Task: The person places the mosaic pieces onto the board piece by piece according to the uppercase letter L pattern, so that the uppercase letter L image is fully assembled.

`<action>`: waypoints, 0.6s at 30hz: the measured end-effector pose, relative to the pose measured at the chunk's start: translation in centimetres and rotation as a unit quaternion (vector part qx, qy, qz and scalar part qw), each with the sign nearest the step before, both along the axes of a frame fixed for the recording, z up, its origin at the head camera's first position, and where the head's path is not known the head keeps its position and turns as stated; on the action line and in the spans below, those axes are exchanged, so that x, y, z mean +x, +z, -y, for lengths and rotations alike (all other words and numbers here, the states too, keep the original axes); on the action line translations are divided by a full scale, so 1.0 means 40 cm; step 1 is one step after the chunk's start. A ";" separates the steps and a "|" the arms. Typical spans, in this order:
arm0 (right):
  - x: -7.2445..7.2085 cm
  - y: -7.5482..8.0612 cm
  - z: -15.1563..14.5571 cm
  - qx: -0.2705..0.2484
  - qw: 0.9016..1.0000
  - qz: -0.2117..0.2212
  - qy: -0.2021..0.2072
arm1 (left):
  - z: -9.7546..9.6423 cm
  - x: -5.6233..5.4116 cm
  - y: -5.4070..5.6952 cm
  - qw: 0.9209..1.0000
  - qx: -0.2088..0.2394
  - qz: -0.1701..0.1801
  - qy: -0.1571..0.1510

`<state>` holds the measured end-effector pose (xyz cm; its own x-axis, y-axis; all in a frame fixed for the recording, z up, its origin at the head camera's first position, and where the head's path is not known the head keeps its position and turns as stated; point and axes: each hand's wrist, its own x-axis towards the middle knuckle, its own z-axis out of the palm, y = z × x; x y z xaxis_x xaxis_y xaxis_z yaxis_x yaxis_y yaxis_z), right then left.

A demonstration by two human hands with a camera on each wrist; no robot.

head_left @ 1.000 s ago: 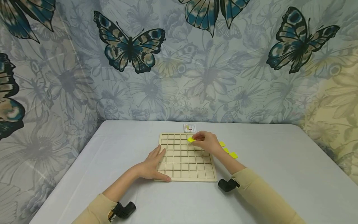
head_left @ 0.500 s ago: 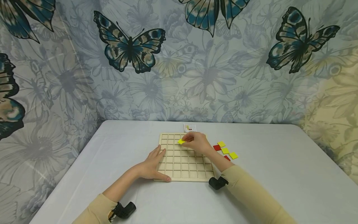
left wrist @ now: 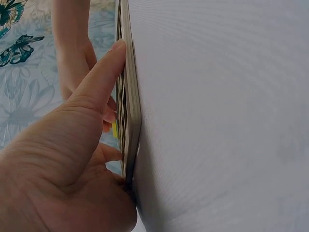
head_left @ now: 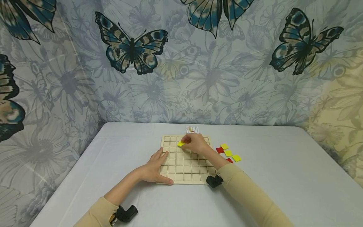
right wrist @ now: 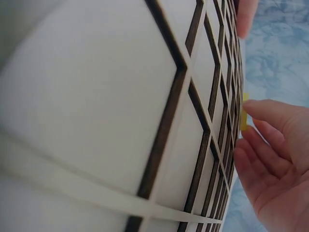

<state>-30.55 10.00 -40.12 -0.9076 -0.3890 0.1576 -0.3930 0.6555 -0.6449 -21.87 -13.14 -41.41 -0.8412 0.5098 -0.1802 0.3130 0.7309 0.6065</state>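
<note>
A pale wooden grid board (head_left: pixel 179 169) lies flat on the white table, its square cells outlined by dark grooves. My left hand (head_left: pixel 154 167) rests along its left edge, fingers spread, the thumb at the near left corner. Between thumb and fingertips my right hand (head_left: pixel 195 143) pinches a yellow square tile (head_left: pixel 180 144) over the upper part of the board. In the right wrist view the yellow tile (right wrist: pixel 244 112) is at the board's surface, partly covered by the fingers of the right hand (right wrist: pixel 273 154). Whether it sits in a cell, I cannot tell.
Right of the board lie several loose tiles: yellow ones (head_left: pixel 236 158) and red ones (head_left: pixel 220 150), one red partly behind the forearm. A small printed grid card (head_left: pixel 192 129) lies beyond the board's far edge. A butterfly-patterned cloth wall (head_left: pixel 181 78) rises behind the table (head_left: pixel 272 164).
My right hand has moved left across the board's upper rows with the yellow tile, slowing toward now. Red tiles formerly behind the right arm have come into view. My left hand stays put.
</note>
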 end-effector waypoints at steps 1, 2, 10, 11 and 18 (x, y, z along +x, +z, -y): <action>-0.001 0.000 0.001 0.004 1.000 -0.002 0.003 | 0.000 0.000 0.000 1.000 -0.001 0.000 0.000; -0.002 0.001 0.002 0.007 1.000 -0.003 0.004 | 0.000 0.001 0.001 1.000 0.000 0.000 -0.001; -0.016 -0.004 0.008 0.035 0.999 -0.011 0.014 | 0.001 0.003 0.004 1.000 0.007 -0.003 -0.006; -0.017 -0.004 0.008 0.035 0.999 -0.013 0.017 | 0.000 0.003 0.004 1.000 0.007 -0.003 -0.006; -0.014 0.003 0.006 0.029 0.999 -0.016 0.033 | 0.000 0.003 0.004 1.000 0.008 -0.008 -0.006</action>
